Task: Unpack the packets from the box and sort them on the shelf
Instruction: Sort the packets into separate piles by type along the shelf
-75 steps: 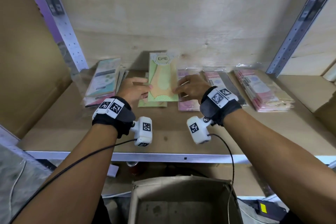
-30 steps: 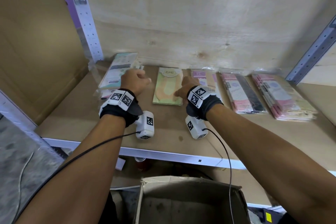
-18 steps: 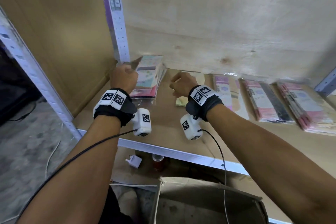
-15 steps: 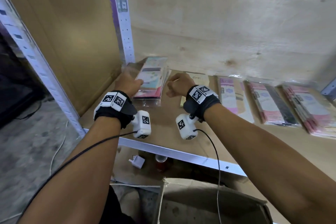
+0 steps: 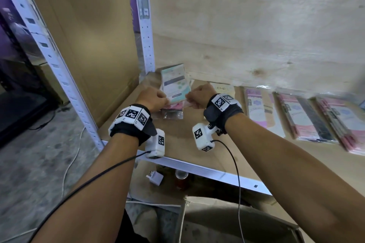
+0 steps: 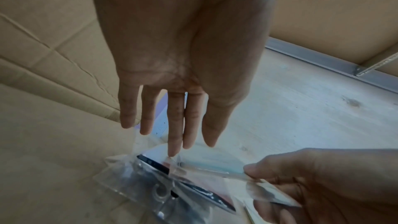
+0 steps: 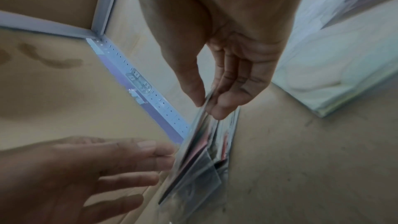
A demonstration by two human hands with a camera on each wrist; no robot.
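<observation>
A stack of clear-wrapped packets (image 5: 174, 85), mint on top and pink below, lies in the shelf's back left corner. My left hand (image 5: 154, 97) is at the stack's left side; in the left wrist view its fingers (image 6: 173, 142) are straight, one tip touching the plastic wrap (image 6: 150, 176). My right hand (image 5: 197, 94) is at the stack's right side. In the right wrist view its thumb and fingers (image 7: 217, 106) pinch the edge of the top packet (image 7: 200, 142). The cardboard box (image 5: 227, 223) stands open below the shelf; its inside is mostly hidden.
To the right along the shelf board (image 5: 197, 144) lie a cream packet (image 5: 223, 89), a purple-and-tan pile (image 5: 258, 108), a pink-and-black pile (image 5: 304, 118) and a pink stack (image 5: 343, 124). A perforated upright (image 5: 144, 25) stands behind the corner. A white plug (image 5: 156, 178) lies under the shelf.
Both hands left the green packet in the middle and moved left to the corner stack. The right hand took hold of the top packet's edge. The view swung left.
</observation>
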